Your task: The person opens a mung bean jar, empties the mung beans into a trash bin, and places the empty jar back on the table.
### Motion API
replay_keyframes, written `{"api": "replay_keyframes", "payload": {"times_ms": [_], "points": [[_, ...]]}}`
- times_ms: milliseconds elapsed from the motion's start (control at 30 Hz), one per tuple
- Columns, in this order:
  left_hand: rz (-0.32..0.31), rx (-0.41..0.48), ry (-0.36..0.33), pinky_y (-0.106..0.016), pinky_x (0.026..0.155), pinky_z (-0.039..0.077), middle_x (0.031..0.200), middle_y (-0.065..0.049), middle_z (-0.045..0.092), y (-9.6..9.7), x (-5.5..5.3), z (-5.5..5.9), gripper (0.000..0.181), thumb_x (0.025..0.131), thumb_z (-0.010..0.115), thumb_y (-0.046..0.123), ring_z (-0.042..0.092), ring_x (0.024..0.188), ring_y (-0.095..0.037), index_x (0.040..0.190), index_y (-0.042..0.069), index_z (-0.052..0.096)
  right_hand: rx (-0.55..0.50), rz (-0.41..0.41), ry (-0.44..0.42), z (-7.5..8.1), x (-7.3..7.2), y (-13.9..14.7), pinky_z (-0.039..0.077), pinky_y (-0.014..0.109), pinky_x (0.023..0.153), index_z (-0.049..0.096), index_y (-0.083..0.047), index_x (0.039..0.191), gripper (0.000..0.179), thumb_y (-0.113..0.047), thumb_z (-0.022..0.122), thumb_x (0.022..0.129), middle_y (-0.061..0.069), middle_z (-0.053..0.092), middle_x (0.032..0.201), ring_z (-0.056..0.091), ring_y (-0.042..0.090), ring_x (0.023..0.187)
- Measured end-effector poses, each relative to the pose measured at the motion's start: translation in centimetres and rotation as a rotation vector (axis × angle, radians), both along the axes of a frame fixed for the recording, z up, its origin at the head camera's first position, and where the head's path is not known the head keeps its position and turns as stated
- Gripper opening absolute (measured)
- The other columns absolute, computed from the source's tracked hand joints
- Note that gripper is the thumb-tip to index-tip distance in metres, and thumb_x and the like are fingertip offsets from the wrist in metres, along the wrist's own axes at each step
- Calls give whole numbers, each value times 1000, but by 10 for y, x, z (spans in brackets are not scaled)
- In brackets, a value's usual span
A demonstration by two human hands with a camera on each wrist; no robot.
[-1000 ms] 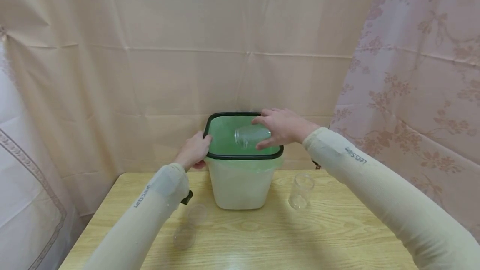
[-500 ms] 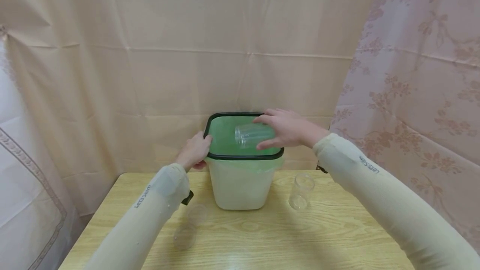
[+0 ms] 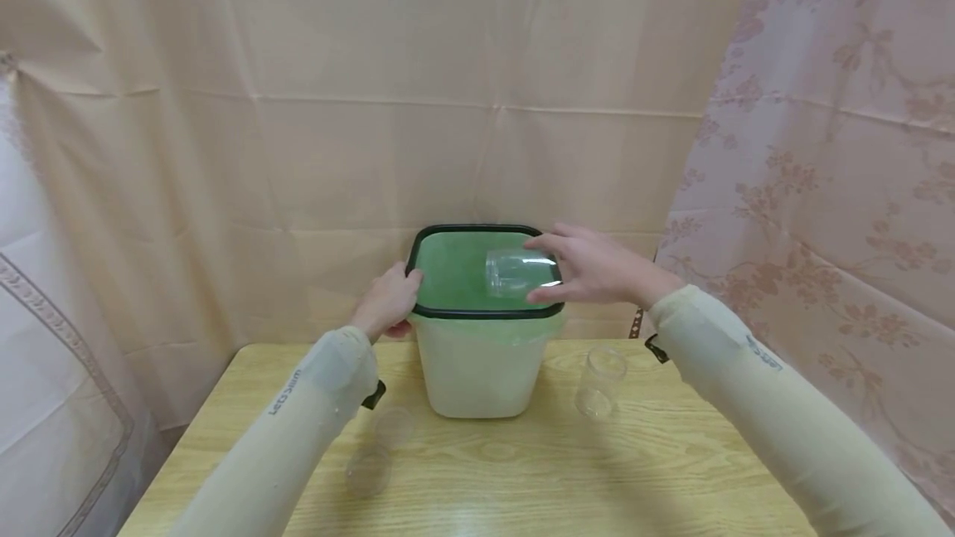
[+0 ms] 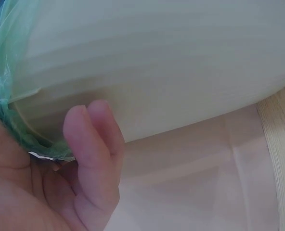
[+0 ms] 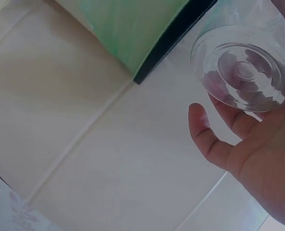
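Note:
A pale bin [image 3: 481, 367] with a black rim and a green bag lining stands on the table. My left hand [image 3: 388, 298] grips the rim at its left side, thumb over the edge; in the left wrist view its fingers [image 4: 92, 159] curl beneath the bag's fold. My right hand [image 3: 600, 265] holds a clear plastic jar [image 3: 518, 273] on its side over the bin's opening, mouth pointing left. The right wrist view shows the round base of this jar [image 5: 246, 70] against the palm. A second clear jar [image 3: 599, 384] is on the table, right of the bin.
Two clear round lids [image 3: 369, 471] lie on the wooden table [image 3: 492, 479], left of the bin and near my left forearm. A beige curtain [image 3: 336, 147] hangs behind the table, with a floral one [image 3: 836, 214] at the right.
My right hand has drawn back to the right with the jar, which has shifted right over the bin's opening. The left hand and the bin have stayed in place.

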State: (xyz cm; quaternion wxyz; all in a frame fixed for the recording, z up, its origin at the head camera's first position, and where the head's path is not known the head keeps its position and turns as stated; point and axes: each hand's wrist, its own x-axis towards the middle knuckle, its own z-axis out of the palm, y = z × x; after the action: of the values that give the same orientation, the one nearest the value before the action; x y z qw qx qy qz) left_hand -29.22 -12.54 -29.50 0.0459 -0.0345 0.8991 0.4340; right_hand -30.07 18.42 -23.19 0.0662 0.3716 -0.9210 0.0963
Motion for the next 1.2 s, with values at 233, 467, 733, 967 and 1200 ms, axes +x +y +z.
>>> {"api": "replay_keyframes", "payload": {"times_ms": [233, 467, 733, 967, 1200], "points": [[-3, -3, 2, -33, 55, 57, 123, -21, 54, 0, 0, 0, 55, 110, 33, 41, 61, 67, -28, 156, 11, 30, -28, -12, -13, -6, 5, 8, 43, 60, 105, 50, -12, 149, 86, -63, 74, 84, 13, 53, 143, 53, 35, 127], [1, -8, 7, -32, 52, 57, 116, -20, 55, 0, -2, -1, 50, 110, 34, 41, 61, 65, -27, 149, 11, 37, -56, -3, 28, -12, 11, 12, 42, 59, 106, 50, -15, 149, 86, -68, 70, 84, 11, 55, 140, 52, 35, 128], [6, 11, 20, -37, 55, 59, 110, -20, 55, 0, -5, -3, 45, 109, 35, 41, 62, 59, -25, 141, 11, 43, -140, 7, 32, -20, 20, 12, 43, 60, 104, 48, -17, 151, 82, -61, 73, 86, 11, 54, 139, 51, 34, 128], [4, 25, 20, -40, 59, 61, 110, -19, 56, 0, -4, -2, 44, 109, 35, 41, 63, 66, -28, 139, 11, 44, -227, -9, -3, -27, 26, 15, 51, 51, 93, 46, -15, 151, 80, -58, 73, 88, 8, 57, 128, 57, 25, 114], [7, 34, 21, -40, 58, 61, 109, -20, 55, 0, -2, -2, 43, 109, 36, 40, 64, 65, -29, 138, 10, 45, -282, -31, -82, -34, 33, 21, 54, 47, 87, 41, -18, 152, 81, -60, 71, 88, 6, 57, 131, 58, 25, 114]]}}
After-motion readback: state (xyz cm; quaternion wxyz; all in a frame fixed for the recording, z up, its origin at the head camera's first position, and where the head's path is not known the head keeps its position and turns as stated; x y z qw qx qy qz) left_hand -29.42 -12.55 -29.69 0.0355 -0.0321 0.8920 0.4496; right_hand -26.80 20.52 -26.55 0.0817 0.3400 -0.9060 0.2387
